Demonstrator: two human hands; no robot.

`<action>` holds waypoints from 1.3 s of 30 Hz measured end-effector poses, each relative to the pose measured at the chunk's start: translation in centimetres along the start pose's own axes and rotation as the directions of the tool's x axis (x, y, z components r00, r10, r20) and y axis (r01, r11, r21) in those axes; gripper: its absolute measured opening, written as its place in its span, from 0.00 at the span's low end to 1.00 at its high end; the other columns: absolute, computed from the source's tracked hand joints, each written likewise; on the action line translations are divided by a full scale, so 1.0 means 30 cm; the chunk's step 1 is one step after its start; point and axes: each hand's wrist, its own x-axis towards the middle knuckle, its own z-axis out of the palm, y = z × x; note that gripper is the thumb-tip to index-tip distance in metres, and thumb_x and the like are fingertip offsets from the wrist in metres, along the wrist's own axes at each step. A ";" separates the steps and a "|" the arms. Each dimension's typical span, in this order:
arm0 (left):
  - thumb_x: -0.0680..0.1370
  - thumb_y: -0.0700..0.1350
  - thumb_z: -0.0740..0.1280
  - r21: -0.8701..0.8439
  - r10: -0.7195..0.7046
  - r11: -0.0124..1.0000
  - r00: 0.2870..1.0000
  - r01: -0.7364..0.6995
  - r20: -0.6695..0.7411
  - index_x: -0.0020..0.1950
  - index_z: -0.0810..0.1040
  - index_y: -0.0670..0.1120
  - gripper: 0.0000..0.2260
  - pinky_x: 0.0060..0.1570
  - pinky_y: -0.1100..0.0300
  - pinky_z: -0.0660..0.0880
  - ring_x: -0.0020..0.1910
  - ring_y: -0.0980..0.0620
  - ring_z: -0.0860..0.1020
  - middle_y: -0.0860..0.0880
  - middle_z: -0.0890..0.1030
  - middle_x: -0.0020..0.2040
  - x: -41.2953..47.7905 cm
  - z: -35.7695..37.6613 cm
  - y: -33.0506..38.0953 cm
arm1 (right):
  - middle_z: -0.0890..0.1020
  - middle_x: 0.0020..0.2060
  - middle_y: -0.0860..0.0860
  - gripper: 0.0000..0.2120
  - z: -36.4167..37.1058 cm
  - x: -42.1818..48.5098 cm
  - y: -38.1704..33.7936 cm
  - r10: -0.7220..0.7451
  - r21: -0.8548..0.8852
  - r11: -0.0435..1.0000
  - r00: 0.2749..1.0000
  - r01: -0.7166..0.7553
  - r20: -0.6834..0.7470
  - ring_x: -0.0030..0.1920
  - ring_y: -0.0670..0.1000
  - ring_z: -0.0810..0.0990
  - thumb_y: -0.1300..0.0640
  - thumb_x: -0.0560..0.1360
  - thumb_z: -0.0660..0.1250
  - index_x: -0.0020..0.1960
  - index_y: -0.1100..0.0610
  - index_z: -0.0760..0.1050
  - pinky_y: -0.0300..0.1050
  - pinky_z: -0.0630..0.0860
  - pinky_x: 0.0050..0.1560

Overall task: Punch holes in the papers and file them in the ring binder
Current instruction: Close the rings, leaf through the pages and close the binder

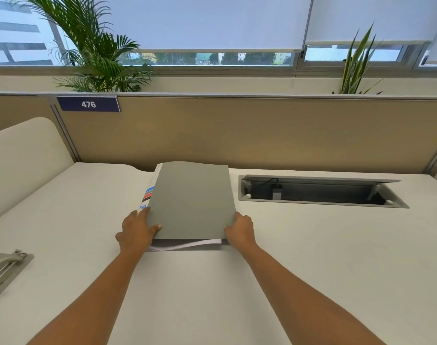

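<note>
The pale desk (287, 270) fills the lower half of the frame. A tan partition (262, 135) closes it off behind, which leaves a wide bare surface for spreading work. In the right centre a cable hatch (322, 191) stands open in the desk, well apart from the job.

The grey binder (192, 200) sits at the centre of the frame. Its cover is raised off the desk and bows slightly at the far edge, and a strip of coloured bars shows along its left side. The rings are hidden, so I cannot tell if they are open.

The hole punch (5, 270) lies at the lower left edge, well apart from the binder and untouched, probably parked there within reach for the punching.

The left hand (136, 231) grips the cover's near left corner, thumb on top and fingers wrapped round the edge. The right hand (241, 231) pinches the near right corner the same way. Holding both corners keeps the floppy cover level and square over what is below.

A thin stack of papers (187, 244) peeks out under the cover's near edge, resting on the desk between the two hands.
</note>
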 end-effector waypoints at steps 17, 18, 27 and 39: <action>0.77 0.65 0.46 0.338 0.067 0.937 0.994 -0.093 0.087 0.76 0.48 0.49 0.32 0.72 0.40 0.46 0.76 0.43 0.45 0.44 0.47 0.78 0.169 0.053 -0.004 | 0.48 0.76 0.58 0.30 0.134 0.097 -0.054 -0.190 -0.328 0.904 0.946 0.273 0.264 0.77 0.54 0.47 0.47 0.80 0.53 0.76 0.59 0.48 0.49 0.43 0.75; 0.77 0.66 0.47 0.356 0.063 0.930 0.994 -0.092 0.092 0.76 0.47 0.49 0.33 0.72 0.40 0.46 0.76 0.42 0.44 0.44 0.46 0.78 0.179 0.054 -0.006 | 0.47 0.76 0.58 0.31 0.141 0.106 -0.055 -0.194 -0.354 0.891 0.943 0.284 0.270 0.77 0.53 0.46 0.46 0.80 0.52 0.76 0.60 0.47 0.50 0.41 0.75; 0.77 0.66 0.47 0.409 0.046 0.909 0.995 -0.078 0.087 0.77 0.45 0.49 0.34 0.72 0.39 0.46 0.76 0.42 0.43 0.44 0.45 0.78 0.253 0.056 -0.024 | 0.42 0.76 0.57 0.31 0.172 0.170 -0.073 -0.230 -0.391 0.846 0.910 0.363 0.346 0.77 0.54 0.41 0.47 0.81 0.50 0.76 0.60 0.42 0.51 0.39 0.74; 0.78 0.64 0.46 0.464 0.065 0.883 0.997 -0.070 0.027 0.77 0.46 0.48 0.33 0.71 0.39 0.46 0.76 0.43 0.43 0.43 0.45 0.77 0.290 0.076 -0.049 | 0.44 0.76 0.56 0.34 0.193 0.211 -0.076 -0.320 -0.383 0.807 0.879 0.449 0.354 0.77 0.52 0.42 0.43 0.79 0.52 0.76 0.60 0.44 0.49 0.40 0.75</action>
